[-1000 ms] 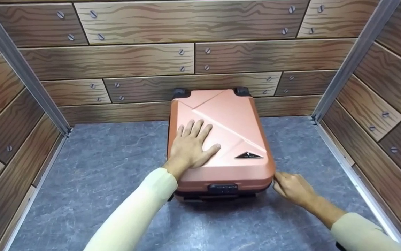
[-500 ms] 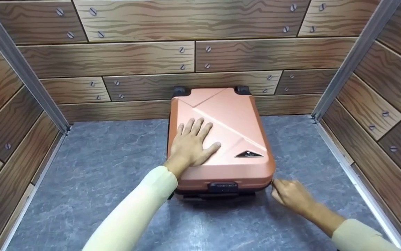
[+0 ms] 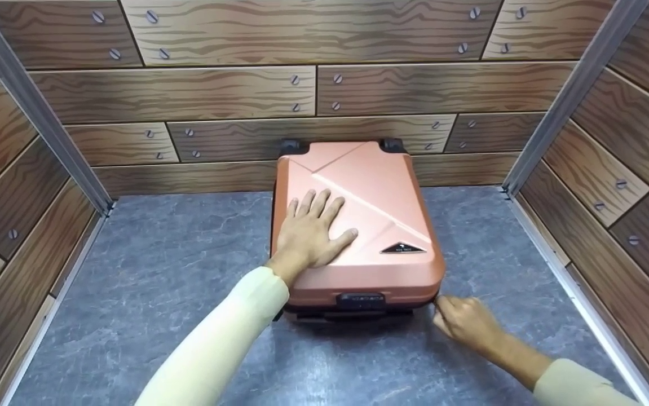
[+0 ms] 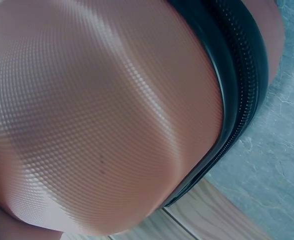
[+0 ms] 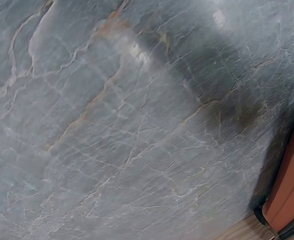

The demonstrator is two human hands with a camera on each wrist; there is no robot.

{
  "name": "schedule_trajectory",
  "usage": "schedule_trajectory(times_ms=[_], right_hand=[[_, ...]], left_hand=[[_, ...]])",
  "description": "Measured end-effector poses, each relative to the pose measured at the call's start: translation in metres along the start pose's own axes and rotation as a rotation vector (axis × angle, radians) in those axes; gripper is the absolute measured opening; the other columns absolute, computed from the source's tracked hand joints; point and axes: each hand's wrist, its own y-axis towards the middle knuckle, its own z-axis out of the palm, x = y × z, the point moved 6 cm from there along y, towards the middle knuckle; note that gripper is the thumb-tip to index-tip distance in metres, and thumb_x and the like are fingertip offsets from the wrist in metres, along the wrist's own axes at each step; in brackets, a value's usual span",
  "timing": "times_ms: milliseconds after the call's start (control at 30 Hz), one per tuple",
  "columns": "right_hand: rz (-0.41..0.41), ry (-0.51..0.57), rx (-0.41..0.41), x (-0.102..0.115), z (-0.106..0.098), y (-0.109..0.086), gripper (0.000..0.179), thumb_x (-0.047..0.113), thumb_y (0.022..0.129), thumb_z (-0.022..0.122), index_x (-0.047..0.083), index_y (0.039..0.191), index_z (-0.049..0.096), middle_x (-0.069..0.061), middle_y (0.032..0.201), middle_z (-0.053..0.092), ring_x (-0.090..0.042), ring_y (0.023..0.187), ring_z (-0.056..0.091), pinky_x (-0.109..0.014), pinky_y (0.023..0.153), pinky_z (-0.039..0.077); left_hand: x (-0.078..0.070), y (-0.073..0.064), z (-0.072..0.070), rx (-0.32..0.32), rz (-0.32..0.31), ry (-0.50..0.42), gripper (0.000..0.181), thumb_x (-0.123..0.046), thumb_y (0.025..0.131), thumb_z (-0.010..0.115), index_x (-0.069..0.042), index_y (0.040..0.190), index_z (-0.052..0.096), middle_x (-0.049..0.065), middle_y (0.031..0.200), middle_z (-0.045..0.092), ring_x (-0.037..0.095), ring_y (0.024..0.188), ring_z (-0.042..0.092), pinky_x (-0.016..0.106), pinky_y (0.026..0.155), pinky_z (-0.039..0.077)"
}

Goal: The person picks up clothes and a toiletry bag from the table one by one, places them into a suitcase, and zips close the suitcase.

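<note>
A rose-pink hard-shell suitcase [image 3: 363, 186] lies flat on the floor, wheels toward the back wall. My left hand [image 3: 308, 237] rests palm down on its lid, fingers spread. At the near right corner my right hand [image 3: 468, 324] has its thumb and fingers pinched together on the zipper pull, which they mostly hide. A black zipper [image 4: 239, 65] runs round the shell's side in the left wrist view. On the near end sits a black combination lock [image 3: 361, 301]. The right wrist view catches only a strip of the suitcase's side [image 5: 289, 185], at lower right.
Grey marbled floor [image 3: 177, 270] surrounds the suitcase. Wood-print panels form the back wall [image 3: 217, 96] and both side walls. Grey metal posts [image 3: 572, 90] stand in the corners, and pale metal strips edge the floor.
My right hand has slid along the suitcase's right side toward me, round to the near corner, still pinching. My left hand and the suitcase stay in place.
</note>
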Motion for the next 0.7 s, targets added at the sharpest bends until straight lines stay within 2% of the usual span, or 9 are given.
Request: schedule_trajectory(times_ms=[267,467,700], right_hand=[[-0.036,0.038,0.012,0.005,0.003,0.004,0.008,0.013,0.078,0.05,0.011,0.07,0.05,0.007,0.055,0.042,-0.007,0.041,0.034,-0.025,0.035,0.032],[-0.064,0.028,-0.014,0.015,0.002,0.007,0.007,0.013,0.075,0.05,0.012,0.069,0.048,0.007,0.055,0.039,-0.005,0.042,0.029,-0.023,0.034,0.029],[-0.063,0.021,-0.018,0.027,0.007,0.009,0.008,0.014,0.076,0.051,0.013,0.069,0.048,0.006,0.055,0.04,-0.008,0.04,0.034,-0.024,0.034,0.029]], left_hand=[[0.004,-0.004,0.001,-0.003,-0.011,0.009,0.082,-0.078,0.093,0.016,-0.033,0.161,0.012,-0.001,0.169,0.008,0.027,0.156,0.004,0.052,0.124,0.003],[0.002,-0.003,0.0,-0.002,-0.005,0.01,0.082,-0.078,0.093,0.016,-0.032,0.161,0.011,-0.001,0.169,0.007,0.027,0.156,0.003,0.052,0.124,0.003],[0.0,-0.001,-0.001,0.004,-0.002,0.013,0.082,-0.078,0.093,0.015,-0.033,0.161,0.01,-0.001,0.169,0.007,0.027,0.156,0.003,0.052,0.124,0.002]])
